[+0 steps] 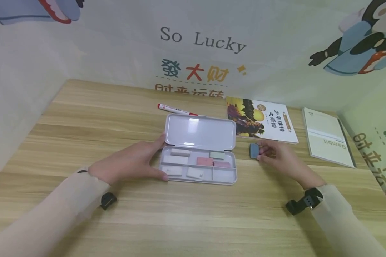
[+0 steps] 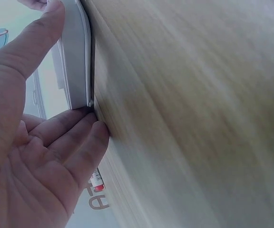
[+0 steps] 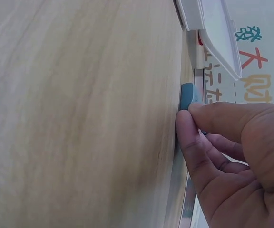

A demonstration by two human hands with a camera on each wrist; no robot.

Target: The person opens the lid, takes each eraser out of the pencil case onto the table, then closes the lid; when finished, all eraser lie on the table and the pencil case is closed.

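A white pencil case [image 1: 225, 176] lies with its lid [image 1: 201, 132] raised in the head view. Inside are several erasers: white ones, a green one [image 1: 217, 155] and a pink one [image 1: 205, 161]. My left hand [image 1: 132, 160] holds the case's left end, thumb at the front corner and fingers at the back; the left wrist view shows the thumb along the case wall [image 2: 77, 61]. To the right of the case, my right hand [image 1: 278, 157] pinches a blue eraser [image 1: 253, 151] between thumb and fingertips. In the right wrist view the eraser [image 3: 188, 95] is close to the wooden tabletop.
A red-capped white marker [image 1: 177, 109] lies behind the case. Back right are a book with a yellow and dark cover [image 1: 260, 119] and a pale notebook [image 1: 328, 137]. A printed cloth [image 1: 115, 46] hangs around the wooden table [image 1: 186, 221].
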